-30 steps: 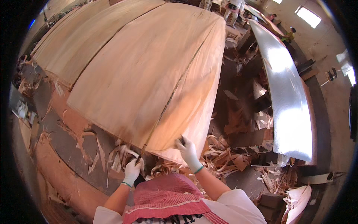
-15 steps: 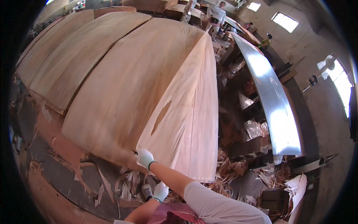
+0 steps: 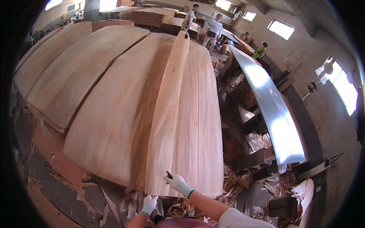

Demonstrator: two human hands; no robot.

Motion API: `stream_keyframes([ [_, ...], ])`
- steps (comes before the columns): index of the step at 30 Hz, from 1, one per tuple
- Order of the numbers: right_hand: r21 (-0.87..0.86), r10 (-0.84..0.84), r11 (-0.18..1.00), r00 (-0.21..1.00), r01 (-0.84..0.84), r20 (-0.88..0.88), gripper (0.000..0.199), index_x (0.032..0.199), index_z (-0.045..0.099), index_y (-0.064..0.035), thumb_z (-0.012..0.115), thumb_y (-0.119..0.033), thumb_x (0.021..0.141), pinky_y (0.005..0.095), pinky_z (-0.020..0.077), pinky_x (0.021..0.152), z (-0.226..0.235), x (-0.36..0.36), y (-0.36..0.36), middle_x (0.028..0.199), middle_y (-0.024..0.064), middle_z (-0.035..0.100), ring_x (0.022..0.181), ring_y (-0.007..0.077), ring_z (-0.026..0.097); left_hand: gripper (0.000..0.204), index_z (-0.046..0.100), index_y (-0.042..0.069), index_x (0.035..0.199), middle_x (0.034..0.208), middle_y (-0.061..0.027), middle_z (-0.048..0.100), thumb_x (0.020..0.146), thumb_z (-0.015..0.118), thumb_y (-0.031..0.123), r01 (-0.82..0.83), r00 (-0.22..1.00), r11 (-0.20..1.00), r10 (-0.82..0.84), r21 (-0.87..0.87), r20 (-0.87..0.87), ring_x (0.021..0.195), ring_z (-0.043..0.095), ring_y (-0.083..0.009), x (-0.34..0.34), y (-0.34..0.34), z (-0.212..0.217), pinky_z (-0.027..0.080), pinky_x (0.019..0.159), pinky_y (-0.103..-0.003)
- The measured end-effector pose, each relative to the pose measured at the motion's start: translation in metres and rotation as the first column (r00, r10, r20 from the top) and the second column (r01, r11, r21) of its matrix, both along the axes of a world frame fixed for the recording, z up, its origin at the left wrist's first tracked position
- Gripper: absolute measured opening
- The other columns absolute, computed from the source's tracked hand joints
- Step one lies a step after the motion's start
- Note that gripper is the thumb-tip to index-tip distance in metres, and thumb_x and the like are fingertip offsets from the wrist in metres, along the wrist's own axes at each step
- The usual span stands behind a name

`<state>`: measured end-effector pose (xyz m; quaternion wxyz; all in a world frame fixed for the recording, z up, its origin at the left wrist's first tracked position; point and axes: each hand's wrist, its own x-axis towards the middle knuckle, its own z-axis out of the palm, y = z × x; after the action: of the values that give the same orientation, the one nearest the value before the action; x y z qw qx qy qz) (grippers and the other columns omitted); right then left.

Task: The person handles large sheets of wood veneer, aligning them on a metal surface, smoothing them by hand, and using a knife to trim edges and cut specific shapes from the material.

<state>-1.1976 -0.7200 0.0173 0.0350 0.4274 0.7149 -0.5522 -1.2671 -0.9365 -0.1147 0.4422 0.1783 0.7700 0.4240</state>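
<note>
"2 things to settle: what do we grip, and how far along are we?"

"Our right hand (image 3: 178, 183) is closed around a small dark tool (image 3: 169, 175); our left hand (image 3: 149, 204) is near the sheets' near edge, and we can't tell whether it grips."

"And the veneer strip (image 3: 161, 125)?"

"Lengthwise atop the veneer stack (image 3: 106, 121). Loosening it looks done, we judge; flattening or removing it seems left."

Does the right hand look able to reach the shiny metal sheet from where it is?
Probably not: the right hand, gripping a small dark tool, is over the pale wood sheets, and a gap with wood scraps separates them from the shiny metal sheet.
</note>
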Motion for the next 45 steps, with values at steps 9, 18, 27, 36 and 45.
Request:
stream_keyframes([
  [9,0.300,-0.070,0.954,0.977,0.005,0.204,0.046,0.093,0.064,-0.0018,0.063,-0.047,0.086,0.0349,0.0496,0.068,-0.067,0.006,-0.001,0.078,0.0128,0.065,0.074,0.0234,0.064,0.051,0.054,-0.001,0.089,0.063,-0.0062,0.053,0.087,0.064,0.049,-0.063,0.937,0.996,0.079,-0.058,0.340,0.046,0.053,-0.0174,0.033,0.024,0.013,0.046,0.043,-0.032],
  [18,0.168,-0.143,0.977,0.989,0.134,0.042,0.046,0.104,0.059,-0.0002,0.063,-0.043,0.086,0.0415,0.0494,0.077,-0.024,-0.039,-0.040,0.092,0.0207,0.067,0.089,0.0339,0.066,0.061,0.058,0.000,0.080,0.054,-0.0048,0.049,0.098,0.035,0.054,-0.216,0.737,0.976,0.183,-0.030,0.651,0.039,0.047,-0.0175,0.007,0.022,0.124,0.043,0.037,-0.033],
  [27,-0.058,-0.387,0.918,0.858,0.391,-0.338,0.026,0.087,0.060,-0.0002,0.065,-0.026,0.085,0.0344,0.0468,0.061,0.087,-0.055,-0.037,0.073,0.0086,0.062,0.069,0.0175,0.059,0.052,0.051,0.002,0.128,0.108,-0.0133,0.065,0.101,0.039,0.046,-0.122,0.547,0.927,-0.236,0.355,0.803,0.090,0.065,-0.0264,-0.021,0.006,0.221,0.055,0.078,-0.040],
  [36,0.040,-0.556,0.783,0.727,0.621,-0.403,0.015,0.088,0.069,-0.0020,0.069,-0.016,0.085,0.0262,0.0454,0.061,0.162,0.092,0.047,0.077,-0.0030,0.062,0.067,0.0086,0.054,0.077,0.031,0.001,0.142,0.148,-0.0138,0.033,0.091,0.054,0.054,-0.727,0.457,0.596,0.048,0.342,0.888,0.139,0.028,-0.0273,-0.110,-0.086,0.125,0.024,0.114,-0.046],
  [45,0.119,-0.518,0.771,0.725,0.626,-0.454,0.015,0.095,0.068,-0.0001,0.063,-0.011,0.086,0.0208,0.0409,0.063,0.237,0.282,0.022,0.080,-0.0057,0.061,0.069,0.0038,0.051,0.051,0.050,0.005,0.131,0.131,-0.0092,0.056,0.096,0.050,0.042,-0.853,0.520,0.307,0.423,0.423,0.742,0.121,0.053,-0.0281,-0.068,-0.118,0.115,0.042,0.104,-0.044],
])
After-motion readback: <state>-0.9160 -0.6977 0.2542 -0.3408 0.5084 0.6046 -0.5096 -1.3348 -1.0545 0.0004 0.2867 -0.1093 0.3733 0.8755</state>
